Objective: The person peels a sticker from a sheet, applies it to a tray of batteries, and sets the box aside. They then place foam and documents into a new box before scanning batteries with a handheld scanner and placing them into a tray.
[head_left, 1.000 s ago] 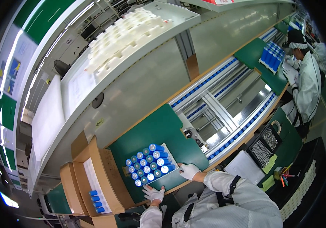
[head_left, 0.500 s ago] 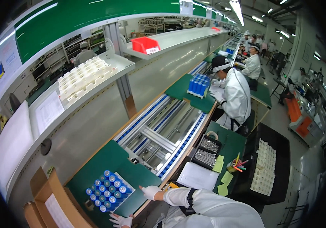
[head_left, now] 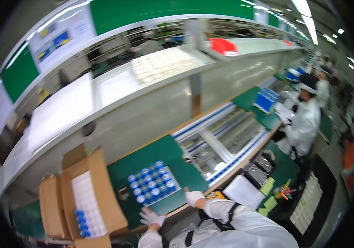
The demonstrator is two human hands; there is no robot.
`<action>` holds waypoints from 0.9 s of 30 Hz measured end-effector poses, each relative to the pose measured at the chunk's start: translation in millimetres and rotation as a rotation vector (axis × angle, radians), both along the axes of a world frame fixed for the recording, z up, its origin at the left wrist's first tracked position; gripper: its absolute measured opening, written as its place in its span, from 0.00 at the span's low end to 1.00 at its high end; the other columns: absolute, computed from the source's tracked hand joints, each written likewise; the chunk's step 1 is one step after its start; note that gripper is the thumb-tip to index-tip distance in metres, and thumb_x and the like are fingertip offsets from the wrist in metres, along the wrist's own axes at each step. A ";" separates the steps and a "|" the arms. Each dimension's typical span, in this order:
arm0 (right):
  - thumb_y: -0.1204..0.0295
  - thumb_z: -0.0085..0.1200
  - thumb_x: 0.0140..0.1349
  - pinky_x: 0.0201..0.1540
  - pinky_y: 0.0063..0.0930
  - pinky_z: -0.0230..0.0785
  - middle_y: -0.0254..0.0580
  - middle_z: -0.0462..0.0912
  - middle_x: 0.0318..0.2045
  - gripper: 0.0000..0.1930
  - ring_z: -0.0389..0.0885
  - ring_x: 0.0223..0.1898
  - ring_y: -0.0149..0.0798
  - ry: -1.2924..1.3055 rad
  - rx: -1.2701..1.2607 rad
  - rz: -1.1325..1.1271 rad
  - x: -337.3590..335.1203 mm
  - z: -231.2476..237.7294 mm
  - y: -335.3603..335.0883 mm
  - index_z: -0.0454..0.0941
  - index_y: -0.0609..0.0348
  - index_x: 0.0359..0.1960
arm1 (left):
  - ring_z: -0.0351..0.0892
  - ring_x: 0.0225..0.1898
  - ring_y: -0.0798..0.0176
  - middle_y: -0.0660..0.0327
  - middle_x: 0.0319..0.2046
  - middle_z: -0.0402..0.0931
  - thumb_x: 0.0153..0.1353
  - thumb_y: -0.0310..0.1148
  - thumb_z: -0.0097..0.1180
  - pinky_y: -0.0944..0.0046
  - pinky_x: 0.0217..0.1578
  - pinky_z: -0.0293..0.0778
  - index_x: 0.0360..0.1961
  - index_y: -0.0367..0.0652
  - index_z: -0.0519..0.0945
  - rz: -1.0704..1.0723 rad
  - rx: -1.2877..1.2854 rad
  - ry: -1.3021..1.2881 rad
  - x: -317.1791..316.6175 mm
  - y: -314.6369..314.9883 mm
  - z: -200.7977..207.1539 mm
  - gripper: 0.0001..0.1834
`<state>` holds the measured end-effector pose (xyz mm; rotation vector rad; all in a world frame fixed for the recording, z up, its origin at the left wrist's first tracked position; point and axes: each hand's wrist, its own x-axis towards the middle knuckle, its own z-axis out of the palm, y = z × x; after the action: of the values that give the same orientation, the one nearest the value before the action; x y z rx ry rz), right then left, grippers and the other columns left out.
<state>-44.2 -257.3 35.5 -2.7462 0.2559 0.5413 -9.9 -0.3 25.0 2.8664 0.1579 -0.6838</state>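
A tray of several blue-capped white bottles sits on the green mat of the workbench. My left hand, in a white glove, lies spread open on the mat's near edge, just below the tray. My right hand, also gloved, rests on the mat at the tray's right corner with nothing visibly in it. To the left an open cardboard box holds a white sheet and a few blue-capped bottles.
A roller conveyor runs to the right of the mat. A black tray, white paper and sticky notes lie on the side table. Another person in white works farther along. White shelves hang above.
The view has swung back to the left and down, so the box has come back into sight. Both hands stay by the tray's near edge.
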 end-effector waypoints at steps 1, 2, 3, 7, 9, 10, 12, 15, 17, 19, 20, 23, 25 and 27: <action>0.70 0.40 0.64 0.36 0.51 0.75 0.57 0.84 0.36 0.31 0.85 0.35 0.56 0.001 0.002 -0.005 -1.6 3.4 0.1 0.51 0.71 0.67 | 0.24 0.74 0.39 0.53 0.74 0.29 0.40 0.63 0.67 0.34 0.67 0.32 0.72 0.43 0.28 -0.012 -0.008 -0.004 0.3 2.0 -3.0 0.73; 0.68 0.40 0.63 0.37 0.50 0.75 0.57 0.84 0.36 0.32 0.85 0.35 0.55 -0.003 -0.014 -0.007 -1.5 -7.1 -4.2 0.52 0.70 0.68 | 0.22 0.74 0.40 0.53 0.74 0.27 0.42 0.66 0.64 0.34 0.67 0.30 0.72 0.42 0.30 -0.047 -0.002 0.048 0.5 -3.0 8.2 0.72; 0.67 0.40 0.62 0.38 0.49 0.76 0.57 0.84 0.36 0.33 0.85 0.35 0.54 -0.015 -0.030 0.017 -1.7 -8.1 -3.3 0.52 0.70 0.68 | 0.20 0.74 0.41 0.54 0.74 0.25 0.44 0.66 0.61 0.34 0.67 0.28 0.72 0.39 0.32 -0.050 0.006 0.077 -2.9 -2.4 13.4 0.69; 0.72 0.39 0.62 0.40 0.46 0.76 0.57 0.84 0.36 0.32 0.85 0.37 0.53 -0.022 -0.066 0.102 4.9 -7.1 4.3 0.51 0.73 0.68 | 0.18 0.73 0.41 0.56 0.74 0.22 0.46 0.67 0.59 0.33 0.67 0.26 0.72 0.39 0.31 -0.014 0.010 0.125 -0.3 6.0 22.1 0.69; 0.72 0.40 0.62 0.41 0.46 0.76 0.57 0.84 0.36 0.32 0.85 0.37 0.52 -0.012 -0.068 0.108 6.4 -3.0 6.2 0.52 0.74 0.68 | 0.17 0.73 0.41 0.56 0.74 0.21 0.46 0.67 0.59 0.33 0.67 0.26 0.72 0.38 0.31 -0.019 0.004 0.131 -0.6 7.9 22.5 0.69; 0.71 0.40 0.62 0.41 0.46 0.76 0.57 0.84 0.37 0.32 0.85 0.37 0.53 -0.007 -0.069 0.109 6.3 1.8 7.6 0.52 0.74 0.67 | 0.17 0.73 0.41 0.56 0.74 0.21 0.47 0.67 0.59 0.33 0.66 0.25 0.72 0.38 0.30 -0.022 0.005 0.130 -0.8 8.6 21.8 0.69; 0.71 0.40 0.61 0.41 0.45 0.76 0.58 0.84 0.37 0.32 0.85 0.37 0.53 0.001 -0.067 0.112 6.9 5.2 8.6 0.52 0.74 0.67 | 0.16 0.73 0.40 0.56 0.74 0.21 0.48 0.66 0.57 0.33 0.66 0.25 0.72 0.38 0.30 -0.022 0.006 0.120 -3.3 8.3 23.1 0.67; 0.71 0.40 0.61 0.41 0.45 0.76 0.58 0.84 0.37 0.32 0.85 0.37 0.53 -0.006 -0.075 0.126 6.6 7.0 9.1 0.52 0.75 0.67 | 0.16 0.73 0.40 0.56 0.74 0.22 0.49 0.66 0.57 0.33 0.66 0.25 0.72 0.38 0.31 -0.020 0.010 0.127 -2.7 7.0 29.3 0.67; 0.71 0.41 0.61 0.41 0.45 0.76 0.58 0.84 0.37 0.33 0.85 0.36 0.53 -0.004 -0.053 0.107 4.5 10.0 6.6 0.51 0.74 0.68 | 0.16 0.73 0.40 0.56 0.74 0.22 0.48 0.66 0.57 0.33 0.66 0.25 0.72 0.38 0.31 -0.011 0.010 0.124 -5.3 5.7 27.2 0.67; 0.71 0.41 0.61 0.40 0.45 0.76 0.58 0.84 0.36 0.33 0.85 0.37 0.53 -0.003 -0.050 0.106 2.5 6.9 3.1 0.51 0.74 0.68 | 0.16 0.73 0.41 0.56 0.74 0.22 0.48 0.66 0.57 0.33 0.67 0.25 0.72 0.38 0.31 -0.008 0.011 0.122 -5.6 4.2 25.6 0.67; 0.71 0.41 0.61 0.40 0.46 0.76 0.58 0.84 0.36 0.33 0.85 0.37 0.53 -0.001 -0.050 0.093 1.0 5.9 1.3 0.50 0.73 0.68 | 0.17 0.73 0.41 0.56 0.74 0.22 0.48 0.66 0.58 0.33 0.67 0.26 0.72 0.38 0.32 -0.018 0.012 0.116 -5.7 2.3 24.6 0.67; 0.70 0.40 0.63 0.40 0.47 0.76 0.58 0.84 0.36 0.34 0.85 0.38 0.54 0.044 -0.073 0.065 -3.7 10.2 -3.0 0.47 0.72 0.69 | 0.18 0.73 0.41 0.55 0.74 0.24 0.48 0.66 0.58 0.34 0.67 0.26 0.72 0.38 0.33 -0.048 0.004 0.100 -6.5 -1.8 24.4 0.67; 0.69 0.40 0.63 0.40 0.48 0.76 0.59 0.84 0.37 0.34 0.85 0.38 0.55 0.050 -0.051 0.038 -3.1 18.7 -1.1 0.46 0.70 0.70 | 0.20 0.74 0.41 0.54 0.74 0.26 0.46 0.66 0.60 0.34 0.67 0.27 0.73 0.39 0.33 -0.077 0.027 0.087 -5.5 -7.9 20.6 0.67; 0.66 0.41 0.65 0.40 0.51 0.75 0.63 0.82 0.38 0.33 0.83 0.40 0.58 -0.020 0.036 -0.001 -5.7 -3.2 -5.1 0.47 0.64 0.70 | 0.22 0.74 0.41 0.53 0.74 0.27 0.45 0.66 0.61 0.34 0.67 0.29 0.73 0.40 0.32 -0.039 0.024 0.048 -5.6 1.7 13.2 0.69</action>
<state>-49.8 -262.4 32.4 -2.7155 0.2404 0.5129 -15.5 1.4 38.3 2.8848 0.1183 -0.7634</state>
